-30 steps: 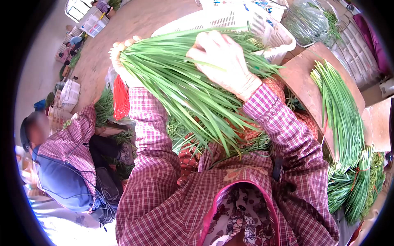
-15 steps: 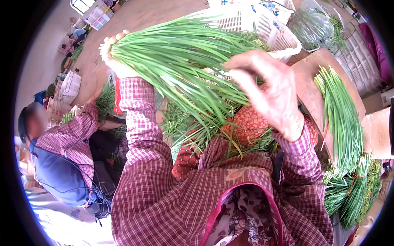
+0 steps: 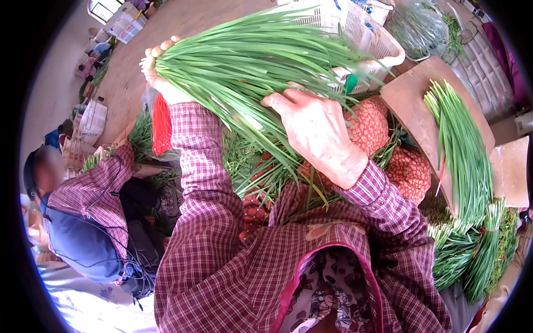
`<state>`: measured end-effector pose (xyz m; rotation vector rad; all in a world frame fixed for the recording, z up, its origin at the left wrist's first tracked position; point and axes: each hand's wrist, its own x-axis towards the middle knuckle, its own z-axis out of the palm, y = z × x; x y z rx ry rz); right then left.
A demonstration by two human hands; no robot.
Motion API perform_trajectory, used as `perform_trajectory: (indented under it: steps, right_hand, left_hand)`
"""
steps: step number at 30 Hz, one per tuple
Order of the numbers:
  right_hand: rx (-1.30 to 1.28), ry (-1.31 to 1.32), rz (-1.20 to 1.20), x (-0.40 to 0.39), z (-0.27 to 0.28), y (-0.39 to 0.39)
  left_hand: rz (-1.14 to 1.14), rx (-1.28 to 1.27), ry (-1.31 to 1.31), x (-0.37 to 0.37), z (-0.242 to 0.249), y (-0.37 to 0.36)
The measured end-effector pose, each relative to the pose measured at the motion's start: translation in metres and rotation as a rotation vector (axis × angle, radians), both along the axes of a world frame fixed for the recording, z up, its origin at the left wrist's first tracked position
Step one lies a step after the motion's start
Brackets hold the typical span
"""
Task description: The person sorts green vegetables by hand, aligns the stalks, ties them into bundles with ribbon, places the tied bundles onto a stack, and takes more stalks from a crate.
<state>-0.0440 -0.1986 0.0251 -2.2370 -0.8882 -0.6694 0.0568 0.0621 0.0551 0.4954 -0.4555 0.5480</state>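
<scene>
A large bunch of long green stalks [image 3: 244, 61] fans out to the right from my left hand [image 3: 161, 69], whose fingers are wrapped round its pale root ends. My right hand [image 3: 319, 127] is at the lower side of the bunch, with thumb and fingers pressed together at the leaves; exactly what they pinch is hidden. Loose green leaves [image 3: 250, 166] lie below the bunch over my lap, by a red patterned cloth [image 3: 369, 125]. Another bunch [image 3: 461, 150] rests on a brown board [image 3: 405, 91] at the right.
White plastic baskets [image 3: 361, 39] stand at the top. Tied green bundles [image 3: 483, 255] lie at lower right. Red strings [image 3: 161, 125] hang beside my left sleeve. A co-worker in a blue vest [image 3: 83, 238] sits at the left. A clear bag of greens [image 3: 419, 30] is at upper right.
My right hand has moved left from the leaf tips to the lower side of the bunch, and its fingers have closed. My left hand still holds the root ends.
</scene>
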Motion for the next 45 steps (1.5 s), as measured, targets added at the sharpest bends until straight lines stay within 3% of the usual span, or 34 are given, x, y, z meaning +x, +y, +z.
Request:
perform_trajectory:
  steps: [6, 8, 14, 19, 23, 26, 27, 29, 31, 32, 33, 35, 36, 38, 40, 41, 42, 45]
  right_hand:
    - [-0.075, 0.176, 0.001, 0.005, -0.015, 0.008]
    - [0.023, 0.035, -0.033, 0.012, -0.017, 0.008]
    - [0.000, 0.157, -0.083, 0.020, -0.017, 0.002]
    - [0.176, -0.024, -0.012, 0.018, -0.014, 0.000]
    - [0.119, 0.163, 0.089, 0.010, 0.001, -0.005]
    - [0.195, 0.061, 0.102, 0.010, -0.007, -0.004]
    - [0.191, 0.055, 0.099, 0.008, -0.007, -0.004]
    - [0.233, 0.085, 0.169, 0.004, -0.004, -0.007]
    - [0.219, -0.005, 0.095, 0.005, -0.018, -0.007]
    - [0.205, -0.100, 0.019, 0.008, -0.023, -0.009]
    - [0.268, 0.077, 0.136, 0.014, -0.020, -0.012]
    - [0.266, 0.299, 0.244, 0.029, -0.021, -0.019]
    - [0.423, 0.248, 0.331, 0.039, -0.031, -0.012]
    - [0.491, 0.550, 0.271, 0.039, -0.035, -0.026]
    - [0.614, 0.659, 0.130, 0.026, -0.027, -0.029]
    - [0.255, -0.015, 0.112, 0.044, -0.050, -0.040]
    - [0.253, -0.015, 0.111, 0.044, -0.045, -0.045]
    - [0.520, 0.259, 0.512, 0.045, -0.040, -0.044]
  left_hand:
    - [-0.077, -0.051, -0.094, 0.012, -0.016, 0.007]
    - [-0.051, -0.018, -0.126, 0.017, -0.021, 0.009]
    - [-0.137, -0.028, -0.156, 0.020, -0.027, -0.001]
    - [-0.190, -0.018, -0.170, 0.030, -0.039, 0.006]
    - [-0.262, 0.003, -0.165, 0.034, -0.049, 0.016]
    - [-0.331, -0.027, -0.079, 0.038, -0.056, 0.016]
    - [-0.400, -0.007, -0.290, 0.048, -0.060, 0.011]
    - [-0.459, -0.121, -0.319, 0.049, -0.066, 0.013]
    - [-0.375, -0.083, -0.056, 0.045, -0.068, 0.019]
    - [-0.206, 0.073, 0.057, 0.039, -0.060, 0.013]
    - [-0.185, 0.217, -0.015, 0.036, -0.054, -0.002]
    - [-0.110, 0.085, 0.212, 0.022, -0.043, -0.028]
    - [-0.098, 0.052, 0.269, 0.023, -0.044, -0.030]
    - [-0.170, 0.036, 0.237, 0.033, -0.051, -0.025]
    - [-0.168, 0.058, 0.243, 0.032, -0.054, -0.031]
    - [-0.160, 0.053, 0.248, 0.035, -0.055, -0.032]
    - [-0.162, 0.051, 0.248, 0.032, -0.054, -0.036]
    - [-0.196, 0.091, 0.242, 0.026, -0.050, -0.046]
